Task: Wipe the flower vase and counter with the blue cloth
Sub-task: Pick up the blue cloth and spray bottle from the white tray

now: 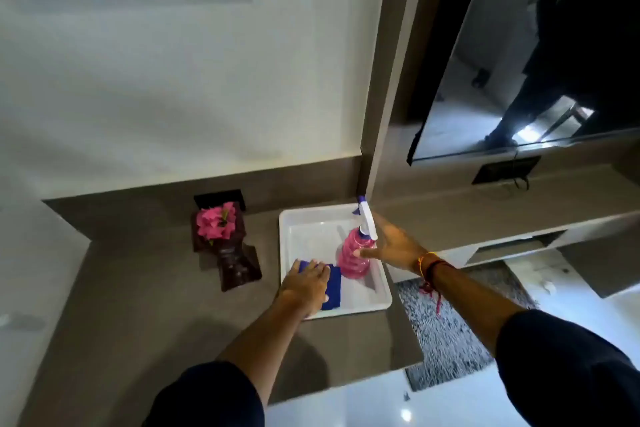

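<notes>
Our left hand lies flat on the blue cloth in the white tray, fingers spread; our right hand is open beside the pink spray bottle, thumb touching it. The vase stands left on the counter

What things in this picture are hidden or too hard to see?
Head view, the only one:
- Blue cloth: the left hand covers most of it, so whether the grip has closed cannot be told.
- Spray bottle: the right hand hides its far side; contact is unclear.
- Flower vase: dark and blurred, dust cannot be judged.
- White tray: any liquid inside is unreadable.
</notes>
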Available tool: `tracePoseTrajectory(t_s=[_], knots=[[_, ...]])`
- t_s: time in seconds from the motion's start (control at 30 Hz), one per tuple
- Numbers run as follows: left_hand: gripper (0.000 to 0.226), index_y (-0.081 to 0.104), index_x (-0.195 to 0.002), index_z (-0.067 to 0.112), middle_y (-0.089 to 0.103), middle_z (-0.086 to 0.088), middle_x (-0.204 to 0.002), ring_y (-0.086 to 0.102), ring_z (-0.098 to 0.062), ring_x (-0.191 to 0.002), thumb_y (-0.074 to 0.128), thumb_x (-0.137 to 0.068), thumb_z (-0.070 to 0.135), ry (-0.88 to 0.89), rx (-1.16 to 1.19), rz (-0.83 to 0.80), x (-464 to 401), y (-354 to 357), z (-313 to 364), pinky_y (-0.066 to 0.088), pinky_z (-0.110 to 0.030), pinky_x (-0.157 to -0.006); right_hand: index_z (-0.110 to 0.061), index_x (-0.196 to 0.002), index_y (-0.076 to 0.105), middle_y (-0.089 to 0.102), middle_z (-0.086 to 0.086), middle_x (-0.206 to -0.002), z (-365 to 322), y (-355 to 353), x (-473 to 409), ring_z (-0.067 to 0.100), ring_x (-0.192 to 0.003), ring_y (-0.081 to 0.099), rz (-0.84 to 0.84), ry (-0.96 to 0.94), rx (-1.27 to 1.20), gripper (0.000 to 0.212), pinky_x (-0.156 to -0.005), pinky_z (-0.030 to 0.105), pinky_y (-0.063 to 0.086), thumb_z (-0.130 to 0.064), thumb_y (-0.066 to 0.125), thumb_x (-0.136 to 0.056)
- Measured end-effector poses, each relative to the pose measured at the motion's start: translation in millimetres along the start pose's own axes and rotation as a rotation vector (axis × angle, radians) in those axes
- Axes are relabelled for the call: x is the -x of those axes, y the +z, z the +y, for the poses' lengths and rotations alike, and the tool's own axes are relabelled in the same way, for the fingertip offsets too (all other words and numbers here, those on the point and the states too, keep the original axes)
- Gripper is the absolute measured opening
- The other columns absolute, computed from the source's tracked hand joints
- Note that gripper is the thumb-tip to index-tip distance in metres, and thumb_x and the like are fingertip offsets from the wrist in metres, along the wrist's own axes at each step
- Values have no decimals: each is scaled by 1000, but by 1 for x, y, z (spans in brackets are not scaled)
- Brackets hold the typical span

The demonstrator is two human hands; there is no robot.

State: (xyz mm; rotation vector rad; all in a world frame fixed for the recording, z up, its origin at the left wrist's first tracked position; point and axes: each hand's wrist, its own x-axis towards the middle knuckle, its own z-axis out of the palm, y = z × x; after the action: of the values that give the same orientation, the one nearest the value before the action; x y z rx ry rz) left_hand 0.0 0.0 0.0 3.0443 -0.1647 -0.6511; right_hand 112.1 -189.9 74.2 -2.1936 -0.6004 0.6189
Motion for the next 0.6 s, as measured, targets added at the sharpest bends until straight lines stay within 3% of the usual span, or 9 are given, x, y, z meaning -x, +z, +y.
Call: tracePoseTrajectory(t_s=[0.1,0.23,0.37,0.5,0.6], knots=[[64,8,-155,7,6,-10,-166,5,-27,-153,36,-106,36,-36,45,-82,-16,27,3,11,-51,-124,-34,-145,30,60,-9,-106,19,17,-15,9,-95,60,23,13,-115,83,-72,7,42,-28,79,-78],[80,5,-155,6,5,-11,-166,5,-29,-153,42,-100,50,-26,-3,-28,-32,49,-4,12,-51,-124,-27,-141,39,62,-8,-93,30,36,-35,9,-86,63,151,-10,-263,75,-80,27,52,-33,77,-78],[86,6,-155,4,10,-14,-165,9,-31,-152,58,-96,38,16,-143,75,-44,59,-13,7,-50,-125,-23,-151,27,56,6,-135,24,41,-53,17,-110,58,263,-84,-276,86,-98,37,52,-35,76,-81],[78,14,-153,-1,22,-20,-161,20,-35,-149,61,-95,23,33,-204,174,-49,63,-13,11,-47,-125,-15,-142,42,61,11,-129,27,48,-60,20,-105,62,332,-44,-292,62,-96,44,55,-28,69,-88],[67,21,-151,0,28,-19,-159,26,-34,-147,59,-97,11,19,-163,230,-52,64,-12,17,-44,-124,-30,-124,48,59,-2,-123,22,54,-60,16,-110,60,377,-78,-353,40,-95,37,51,-16,66,-90]])
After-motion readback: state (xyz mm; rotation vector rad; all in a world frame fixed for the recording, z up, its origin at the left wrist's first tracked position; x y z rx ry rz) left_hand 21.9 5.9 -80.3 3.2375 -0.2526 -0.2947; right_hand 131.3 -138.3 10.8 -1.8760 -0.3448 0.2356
